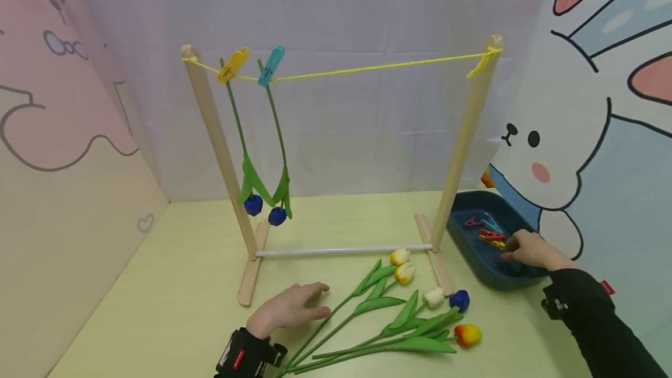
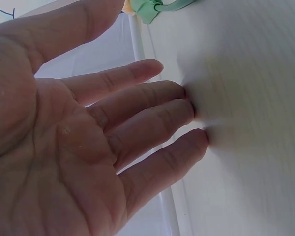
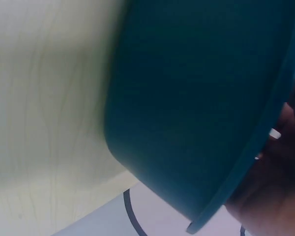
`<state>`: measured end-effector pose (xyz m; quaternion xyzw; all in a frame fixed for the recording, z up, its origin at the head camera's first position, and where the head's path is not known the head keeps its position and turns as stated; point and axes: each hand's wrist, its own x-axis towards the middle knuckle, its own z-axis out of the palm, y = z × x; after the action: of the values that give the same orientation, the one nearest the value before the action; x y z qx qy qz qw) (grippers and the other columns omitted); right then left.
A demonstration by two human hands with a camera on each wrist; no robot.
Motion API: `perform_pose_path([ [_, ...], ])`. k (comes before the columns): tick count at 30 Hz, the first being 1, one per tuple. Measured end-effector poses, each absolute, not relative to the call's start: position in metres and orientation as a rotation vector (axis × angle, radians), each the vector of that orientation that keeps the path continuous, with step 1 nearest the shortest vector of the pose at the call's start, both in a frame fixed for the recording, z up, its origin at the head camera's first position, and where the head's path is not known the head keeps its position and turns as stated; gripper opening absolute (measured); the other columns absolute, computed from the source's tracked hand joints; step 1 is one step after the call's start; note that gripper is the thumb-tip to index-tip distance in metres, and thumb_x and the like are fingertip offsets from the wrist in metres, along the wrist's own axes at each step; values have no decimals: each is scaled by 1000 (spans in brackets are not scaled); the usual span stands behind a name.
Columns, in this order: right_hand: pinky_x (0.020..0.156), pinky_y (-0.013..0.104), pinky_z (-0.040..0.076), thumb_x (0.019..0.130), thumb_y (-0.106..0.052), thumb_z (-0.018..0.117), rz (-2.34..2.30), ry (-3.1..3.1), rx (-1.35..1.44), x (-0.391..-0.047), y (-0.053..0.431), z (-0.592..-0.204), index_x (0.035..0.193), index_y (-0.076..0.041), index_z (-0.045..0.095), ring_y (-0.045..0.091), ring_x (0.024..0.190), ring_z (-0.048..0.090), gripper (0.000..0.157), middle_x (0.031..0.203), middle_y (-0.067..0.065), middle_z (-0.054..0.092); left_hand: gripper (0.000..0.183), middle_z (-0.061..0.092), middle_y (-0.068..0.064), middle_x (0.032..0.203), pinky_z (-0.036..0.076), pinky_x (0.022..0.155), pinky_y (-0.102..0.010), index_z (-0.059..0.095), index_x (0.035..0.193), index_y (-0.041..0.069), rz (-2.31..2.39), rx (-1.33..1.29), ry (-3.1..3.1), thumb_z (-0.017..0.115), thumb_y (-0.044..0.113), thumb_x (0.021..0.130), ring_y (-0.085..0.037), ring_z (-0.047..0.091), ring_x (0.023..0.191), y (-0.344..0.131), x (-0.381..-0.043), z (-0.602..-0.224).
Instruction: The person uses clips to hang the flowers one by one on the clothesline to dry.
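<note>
In the head view my left hand rests by the flower stems, fingers relaxed. In the left wrist view its fingertips meet the tabletop, with nothing in the palm. My right hand reaches down into a dark blue basin, beside red, yellow and blue clothespins. The basin's wall hides most of that hand in the right wrist view, so I cannot tell whether its fingers pinch a clothespin. Several artificial tulips, white, yellow, blue and orange-red, lie between my hands.
A wooden frame carries a yellow line. Two blue tulips hang upside down at its left, held by a yellow clothespin and a blue clothespin. A white rod joins the posts low down.
</note>
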<state>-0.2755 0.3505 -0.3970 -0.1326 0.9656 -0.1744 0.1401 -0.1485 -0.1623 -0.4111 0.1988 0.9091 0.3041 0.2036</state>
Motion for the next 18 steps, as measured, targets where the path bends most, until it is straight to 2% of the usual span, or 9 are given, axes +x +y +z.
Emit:
perform_pose_path([
  [6,62,38,53,88,-5,72,-577,2995,-422,-269,349,-396,84,4,72,19,67,60,10,76,12,71,54,58,-25,141,43,109,-62,53,140,-1,848,534,2540,65,32,98,-46,52,134,-161,-149,-409],
  [9,61,35,48,87,-3,72,-618,3102,-399,-266,347,-395,84,3,69,19,66,56,7,75,12,69,55,59,-25,141,43,108,-62,53,140,-1,847,536,2547,66,32,98,-47,52,134,-161,-149,-409],
  [13,63,42,51,85,2,71,-735,3238,-345,-259,341,-393,94,7,64,30,70,61,13,80,17,65,54,59,-25,140,43,108,-63,54,139,0,842,533,2553,67,31,97,-48,52,132,-161,-148,-409],
  [18,60,36,54,87,3,71,-944,3333,-292,-244,324,-390,118,9,60,44,80,67,33,92,24,62,55,59,-24,140,42,107,-65,54,139,0,832,517,2558,68,30,96,-50,52,132,-161,-147,-410],
])
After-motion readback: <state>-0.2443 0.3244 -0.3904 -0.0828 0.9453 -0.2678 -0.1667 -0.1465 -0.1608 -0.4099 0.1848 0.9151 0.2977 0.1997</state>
